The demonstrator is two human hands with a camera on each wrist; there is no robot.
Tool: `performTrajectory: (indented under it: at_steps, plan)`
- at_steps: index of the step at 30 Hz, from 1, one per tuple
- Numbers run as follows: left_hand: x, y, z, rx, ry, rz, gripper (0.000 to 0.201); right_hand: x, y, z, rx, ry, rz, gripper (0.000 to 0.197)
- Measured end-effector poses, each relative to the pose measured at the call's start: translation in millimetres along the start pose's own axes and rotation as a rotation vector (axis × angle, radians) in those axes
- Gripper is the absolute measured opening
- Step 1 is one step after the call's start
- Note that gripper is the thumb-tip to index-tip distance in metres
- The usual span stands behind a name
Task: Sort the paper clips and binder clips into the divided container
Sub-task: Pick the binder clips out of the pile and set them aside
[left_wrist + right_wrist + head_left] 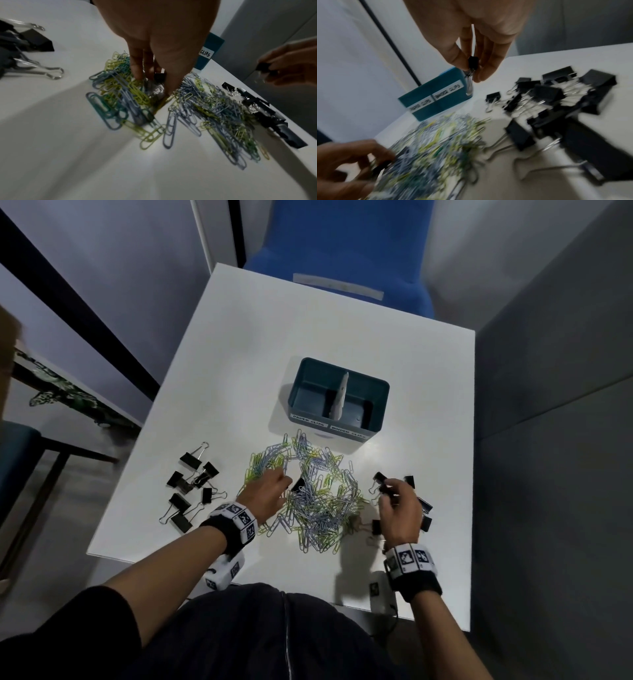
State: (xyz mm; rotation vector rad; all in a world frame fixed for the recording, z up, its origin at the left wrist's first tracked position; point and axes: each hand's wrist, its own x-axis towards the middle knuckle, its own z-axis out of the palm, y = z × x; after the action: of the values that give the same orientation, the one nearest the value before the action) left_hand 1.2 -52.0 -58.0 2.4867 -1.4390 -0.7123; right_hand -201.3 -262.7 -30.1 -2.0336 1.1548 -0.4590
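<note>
though blurred, right hand pinches binder clip; left fingertips half-buried.

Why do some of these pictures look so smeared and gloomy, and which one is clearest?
Head view: sharpest, dim, with soft shadows under the hands and straight edges bowed by the wide lens. Left wrist view: paper clips fairly crisp, left hand looming large, edges blurred. Right wrist view: most smeared by motion; binder clips streak, though the right hand pinching one stays readable.

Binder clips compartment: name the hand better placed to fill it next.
Right. The right hand already pinches a binder clip, lifted, near the container; the left hand is down in the paper clips.
</note>
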Motion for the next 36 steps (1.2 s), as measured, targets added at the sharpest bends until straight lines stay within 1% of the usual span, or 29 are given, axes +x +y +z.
performTrajectory:
  at_steps: [2, 5, 7, 9, 11, 14, 16, 18, 21, 23, 25, 27, 30, 34, 36]
  plan:
    - [5.1, 4.8, -0.6, -0.003, 0.003, -0.037, 0.029, 7.6, 14.4, -15.6, -0.032, 0.041, 0.101, 0.027]
    - [10.4, 7.4, 1.5, -0.003, -0.007, -0.027, 0.018, 15.8, 32.7, -32.8, -0.057, 0.038, 0.223, 0.024]
    - [12.1, 9.0, -0.1, -0.051, 0.022, -0.018, 0.011, 18.0, 40.7, -38.9, -0.076, 0.012, 0.258, 0.024]
    - [10.6, 10.9, -8.6, -0.143, 0.059, -0.029, 0.011, 17.8, 45.7, -41.1, -0.122, -0.017, 0.260, 0.025]
    - [5.4, 7.1, -19.1, -0.223, 0.128, -0.045, 0.009, 16.6, 47.5, -41.6, -0.153, -0.028, 0.259, 0.025]
    - [-4.8, -14.5, -40.0, -0.258, 0.204, -0.109, 0.011, 13.5, 49.8, -38.9, -0.232, 0.006, 0.193, 0.024]
    - [-11.3, -40.7, -51.3, -0.219, 0.239, -0.225, 0.012, 8.7, 46.2, -35.0, -0.298, 0.037, 0.093, 0.024]
    - [-17.8, -69.1, -60.2, -0.193, 0.259, -0.353, 0.010, 2.8, 36.9, -28.8, -0.308, 0.030, -0.007, 0.024]
    - [-24.2, -100.5, -66.3, -0.167, 0.235, -0.451, 0.011, -7.0, 25.3, -13.3, -0.275, -0.078, -0.075, 0.023]
    - [-25.3, -111.2, -67.8, -0.149, 0.185, -0.481, 0.010, -13.4, 20.8, -2.1, -0.307, -0.222, -0.099, 0.029]
    - [-26.5, -114.9, -67.6, -0.102, 0.154, -0.490, 0.010, -18.4, 18.7, 6.8, -0.390, -0.350, -0.137, 0.039]
    - [-28.2, -109.7, -65.6, -0.022, 0.178, -0.445, 0.015, -21.3, 14.8, 14.0, -0.453, -0.399, -0.180, 0.043]
    - [-25.4, -79.5, -63.6, 0.035, 0.217, -0.311, 0.021, -25.6, 6.1, 23.3, -0.505, -0.410, -0.176, 0.042]
    - [-10.9, -27.8, -45.9, -0.033, 0.087, -0.104, 0.013, -36.6, -4.5, 37.9, -0.477, -0.497, -0.147, 0.049]
    - [-1.5, -9.6, -32.0, -0.034, 0.050, -0.062, 0.014, -43.2, -11.4, 44.7, -0.447, -0.523, -0.186, 0.052]
